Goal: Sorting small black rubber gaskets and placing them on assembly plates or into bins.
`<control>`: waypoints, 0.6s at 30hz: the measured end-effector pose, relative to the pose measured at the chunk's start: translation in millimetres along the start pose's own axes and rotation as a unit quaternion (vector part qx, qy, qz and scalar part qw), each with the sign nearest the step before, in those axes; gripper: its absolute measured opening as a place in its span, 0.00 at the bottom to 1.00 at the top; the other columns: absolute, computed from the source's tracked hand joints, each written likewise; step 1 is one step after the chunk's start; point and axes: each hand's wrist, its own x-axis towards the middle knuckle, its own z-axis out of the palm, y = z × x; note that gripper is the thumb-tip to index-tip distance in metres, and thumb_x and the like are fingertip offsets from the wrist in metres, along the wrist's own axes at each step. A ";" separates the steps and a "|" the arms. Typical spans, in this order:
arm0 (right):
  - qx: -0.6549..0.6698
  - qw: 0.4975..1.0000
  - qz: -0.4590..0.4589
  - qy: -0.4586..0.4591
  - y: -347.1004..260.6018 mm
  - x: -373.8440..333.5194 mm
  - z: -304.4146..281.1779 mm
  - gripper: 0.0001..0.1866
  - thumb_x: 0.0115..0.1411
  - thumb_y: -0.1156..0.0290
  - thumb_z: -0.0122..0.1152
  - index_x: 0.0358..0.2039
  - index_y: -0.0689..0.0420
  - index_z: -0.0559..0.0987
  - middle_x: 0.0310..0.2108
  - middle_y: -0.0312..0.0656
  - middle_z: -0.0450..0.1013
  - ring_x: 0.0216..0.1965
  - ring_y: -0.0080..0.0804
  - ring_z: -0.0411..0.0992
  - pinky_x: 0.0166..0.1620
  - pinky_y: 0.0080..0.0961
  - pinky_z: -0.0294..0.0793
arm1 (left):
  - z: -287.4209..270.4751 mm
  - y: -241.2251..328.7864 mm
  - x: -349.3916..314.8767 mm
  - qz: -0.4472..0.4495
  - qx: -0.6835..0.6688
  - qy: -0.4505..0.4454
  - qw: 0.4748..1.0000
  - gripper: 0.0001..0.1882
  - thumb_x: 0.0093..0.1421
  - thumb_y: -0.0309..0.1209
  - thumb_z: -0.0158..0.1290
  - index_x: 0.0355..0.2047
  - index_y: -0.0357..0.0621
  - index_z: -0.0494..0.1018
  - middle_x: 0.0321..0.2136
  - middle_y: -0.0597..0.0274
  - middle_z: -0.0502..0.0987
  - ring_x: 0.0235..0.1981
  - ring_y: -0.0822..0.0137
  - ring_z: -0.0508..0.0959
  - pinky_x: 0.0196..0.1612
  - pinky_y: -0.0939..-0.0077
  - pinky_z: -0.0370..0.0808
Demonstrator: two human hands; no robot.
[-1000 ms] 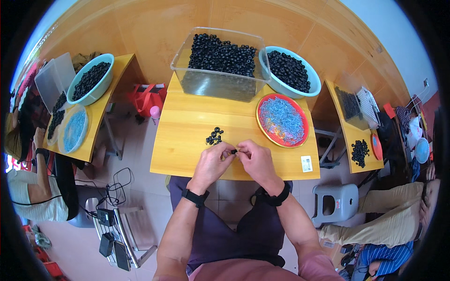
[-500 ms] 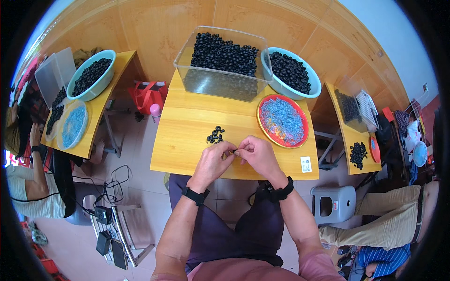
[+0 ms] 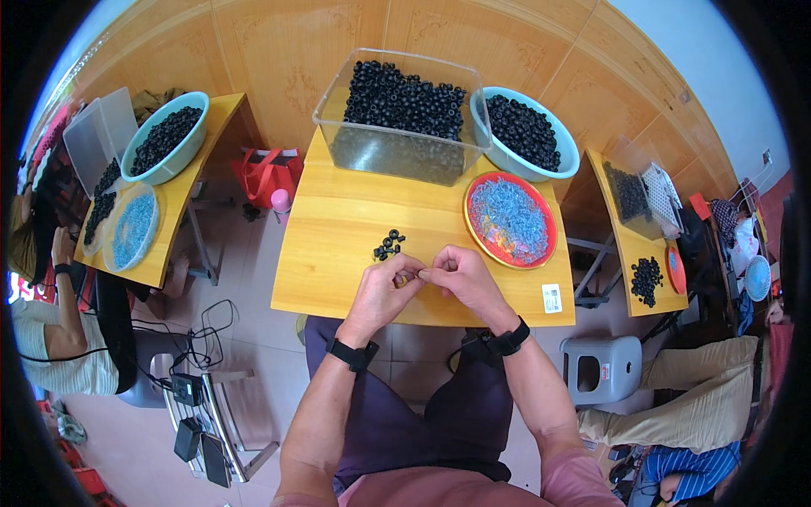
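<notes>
A: Where are the two hands?
B: Over the near edge of a yellow wooden table [image 3: 363,207] — the left hand [image 3: 380,286] and right hand [image 3: 466,277] meet at their fingertips.
A: Are the fingers wide or narrow?
B: Curled inward, thumbs near forefingers; I cannot tell whether either pinch is fully closed or what lies between.
A: And the things around them?
B: A small pile of black rings [image 3: 389,244] lies just beyond the left hand. Beyond the right, a red plate [image 3: 553,230] holds blue strips [image 3: 509,215]. At the far edge, a clear box [image 3: 397,162] full of black rings stands beside a pale blue basin [image 3: 571,159] — also full of them.
</notes>
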 end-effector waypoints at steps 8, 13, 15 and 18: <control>-0.024 0.998 0.000 -0.050 -13.5 14.5 3.7 0.14 0.60 0.62 0.70 0.32 0.57 0.77 0.24 0.32 0.74 0.24 0.16 0.70 0.27 0.16 0.66 | 2.5 -10.1 0.0 -0.032 -0.071 0.048 0.996 0.09 0.57 0.24 0.64 0.38 0.38 0.78 0.30 0.60 0.83 0.30 0.72 0.81 0.37 0.77 0.77; 0.046 0.996 0.032 -0.075 -18.5 18.6 0.4 0.11 0.62 0.64 0.68 0.34 0.58 0.79 0.27 0.33 0.76 0.25 0.17 0.72 0.29 0.17 0.68 | 4.0 -18.6 0.8 -0.021 -0.091 0.062 0.994 0.09 0.57 0.24 0.64 0.38 0.38 0.78 0.29 0.60 0.82 0.30 0.72 0.80 0.37 0.77 0.78; 0.071 0.994 0.047 -0.069 -14.8 21.9 -3.0 0.10 0.62 0.64 0.68 0.34 0.58 0.80 0.28 0.33 0.77 0.26 0.17 0.72 0.29 0.17 0.69 | 5.4 -17.2 2.1 -0.024 -0.082 0.068 0.994 0.09 0.57 0.24 0.64 0.38 0.38 0.78 0.29 0.61 0.82 0.30 0.72 0.80 0.37 0.77 0.77; 0.015 1.000 0.003 0.008 -11.4 30.5 -3.6 0.13 0.62 0.63 0.67 0.34 0.61 0.80 0.25 0.37 0.77 0.26 0.22 0.75 0.29 0.22 0.73 | 7.0 -20.7 2.4 -0.025 -0.078 0.087 0.993 0.09 0.58 0.24 0.64 0.37 0.38 0.77 0.28 0.62 0.82 0.30 0.74 0.79 0.37 0.77 0.77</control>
